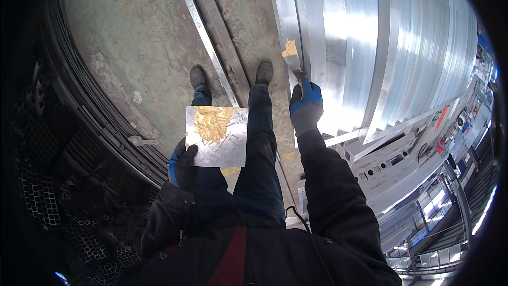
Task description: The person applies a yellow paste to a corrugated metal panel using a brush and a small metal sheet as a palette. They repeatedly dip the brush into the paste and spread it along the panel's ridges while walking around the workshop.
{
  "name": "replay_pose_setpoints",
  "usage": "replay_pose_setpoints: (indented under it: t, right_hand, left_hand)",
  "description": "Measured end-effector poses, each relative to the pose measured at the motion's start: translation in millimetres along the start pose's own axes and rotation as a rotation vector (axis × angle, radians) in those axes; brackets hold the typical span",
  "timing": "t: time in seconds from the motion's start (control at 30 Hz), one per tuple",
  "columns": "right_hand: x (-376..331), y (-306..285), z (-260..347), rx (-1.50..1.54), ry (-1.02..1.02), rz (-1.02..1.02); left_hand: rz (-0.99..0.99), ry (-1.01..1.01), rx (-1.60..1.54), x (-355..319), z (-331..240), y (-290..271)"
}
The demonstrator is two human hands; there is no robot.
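The left hand (182,165) is gripping the likely stiff, light plate (227,153) by its lower-left corner; to the plate's right, the right hand (307,107) is grasping the scraper (293,63), bearing soft-looking paste (289,48).

Hollow tubes (43,201) at lower left, bright strip (205,37) on scuffed floor (121,32).

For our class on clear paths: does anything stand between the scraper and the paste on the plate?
Nothing visible blocks the way from scraper to paste; the right boot shows between them, but lower, on the floor.
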State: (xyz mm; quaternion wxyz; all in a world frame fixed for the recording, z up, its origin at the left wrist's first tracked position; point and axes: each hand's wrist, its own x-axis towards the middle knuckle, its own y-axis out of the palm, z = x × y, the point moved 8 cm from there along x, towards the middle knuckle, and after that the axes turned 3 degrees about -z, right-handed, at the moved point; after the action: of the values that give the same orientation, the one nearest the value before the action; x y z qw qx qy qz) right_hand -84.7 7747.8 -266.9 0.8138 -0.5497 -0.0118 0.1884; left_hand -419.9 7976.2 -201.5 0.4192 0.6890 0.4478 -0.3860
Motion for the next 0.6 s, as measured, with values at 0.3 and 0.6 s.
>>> replay_pose_setpoints:
  t: [0.3,0.6]
  right_hand:
    - [-30,-18,-7,0.119,-0.017,-0.042]
    - [-63,-39,15,0.991,0.445,0.265]
  left_hand:
    - [0.023,0.000,0.000,3,1,-1]
    - [0.081,0.100,0.140,27,-18,12]
